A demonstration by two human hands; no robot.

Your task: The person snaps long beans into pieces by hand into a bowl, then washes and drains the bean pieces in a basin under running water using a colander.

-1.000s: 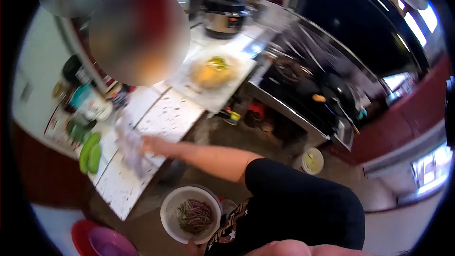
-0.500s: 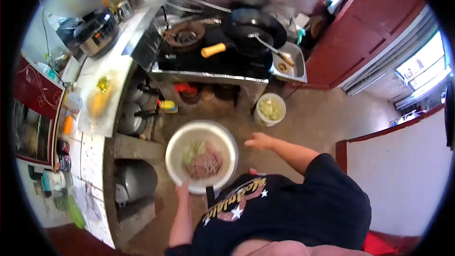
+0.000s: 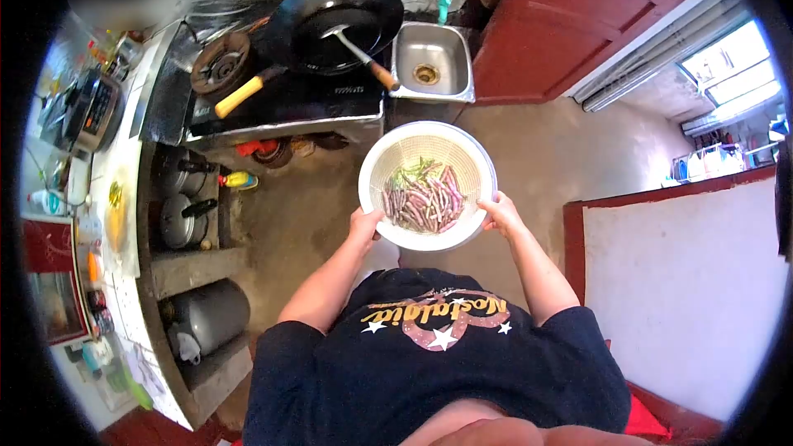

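A white round basin with a perforated colander inside (image 3: 382, 157) is held up in front of my body. Purple bean-like pieces (image 3: 423, 206) lie in it, with green ones towards the far side. My left hand (image 3: 364, 224) grips the rim on the left; my right hand (image 3: 499, 213) grips it on the right. Beyond the basin, a black wok (image 3: 289, 25) with a yellow handle sits on the black stove (image 3: 330, 103). A ladle with a wooden end (image 3: 363, 56) rests in the wok.
A steel sink (image 3: 429, 58) is right of the stove. A white tiled counter (image 3: 128, 297) with jars runs along the left, above shelves with pots (image 3: 182, 221) and a grey cylinder (image 3: 213, 318). A low white wall (image 3: 677, 281) stands at the right.
My right hand has come onto the basin's rim; my left hand stays on it. The basin has moved right, relative to the stove, towards the sink. The view has turned and shifted right.
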